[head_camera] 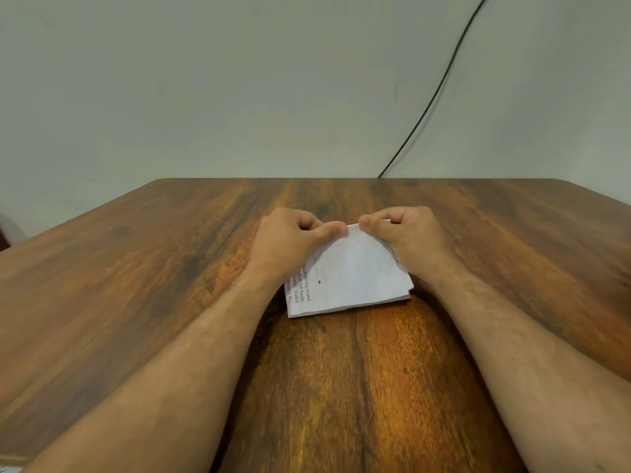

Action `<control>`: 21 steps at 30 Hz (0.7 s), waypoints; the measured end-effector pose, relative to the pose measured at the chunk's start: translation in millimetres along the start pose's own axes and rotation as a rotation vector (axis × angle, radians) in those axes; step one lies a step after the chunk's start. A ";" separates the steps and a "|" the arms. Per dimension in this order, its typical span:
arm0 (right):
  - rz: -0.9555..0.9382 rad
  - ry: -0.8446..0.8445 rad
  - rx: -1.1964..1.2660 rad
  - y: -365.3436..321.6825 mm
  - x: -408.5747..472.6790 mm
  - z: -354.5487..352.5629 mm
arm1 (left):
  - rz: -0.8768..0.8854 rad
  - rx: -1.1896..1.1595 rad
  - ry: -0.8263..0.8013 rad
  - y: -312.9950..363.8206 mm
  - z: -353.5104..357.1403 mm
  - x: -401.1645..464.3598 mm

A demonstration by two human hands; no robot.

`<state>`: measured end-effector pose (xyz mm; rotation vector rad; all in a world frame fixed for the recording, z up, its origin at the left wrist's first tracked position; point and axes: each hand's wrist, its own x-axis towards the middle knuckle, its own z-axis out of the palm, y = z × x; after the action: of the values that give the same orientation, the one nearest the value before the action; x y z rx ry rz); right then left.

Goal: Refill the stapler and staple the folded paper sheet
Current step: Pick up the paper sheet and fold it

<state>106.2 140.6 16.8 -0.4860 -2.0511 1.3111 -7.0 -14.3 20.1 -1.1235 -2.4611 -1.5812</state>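
A folded white paper sheet (351, 274) with some printed text along its left side lies in the middle of the wooden table (136, 285). My left hand (290, 240) pinches the paper's far edge between thumb and fingers. Just to its right, my right hand (406, 237) pinches the same far edge, and the two thumbs nearly touch. The near edge of the paper rests on the table, while the far edge is lifted slightly. No stapler shows in the head view.
A pale wall rises behind the table, and a thin black cable (440, 87) runs down it to the table's back edge. A small pale object (10, 469) peeks in at the bottom left corner.
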 end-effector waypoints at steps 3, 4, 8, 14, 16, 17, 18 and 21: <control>0.027 0.056 0.049 0.5 1.5 -2.3 | -0.128 -0.164 -0.002 -2.5 -3.1 2.7; 0.036 0.076 0.062 1.1 2.3 -2.9 | -0.172 -0.242 -0.004 -3.5 -4.3 3.3; 0.061 0.094 0.119 0.9 3.2 -2.6 | -0.293 -0.475 -0.005 -7.4 -7.6 4.9; 0.085 0.094 0.171 1.7 4.5 -3.5 | -0.341 -0.719 -0.011 -10.0 -5.7 5.1; 0.091 0.145 0.190 1.9 5.4 -6.9 | -0.350 -0.764 -0.095 -8.2 -3.5 3.8; 0.097 0.150 0.206 1.7 4.8 -8.8 | -0.356 -0.749 -0.115 -8.4 -1.7 4.2; 0.107 0.131 0.226 2.4 4.6 -10.4 | -0.358 -0.731 -0.109 -7.5 -0.7 3.8; 0.168 -0.009 0.303 0.3 1.5 -9.2 | -0.359 -0.716 0.016 -10.3 0.6 6.8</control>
<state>111.5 147.7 19.6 -0.5221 -1.8053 1.6926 -17.6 -12.4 14.2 -0.6893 -2.2125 -2.6905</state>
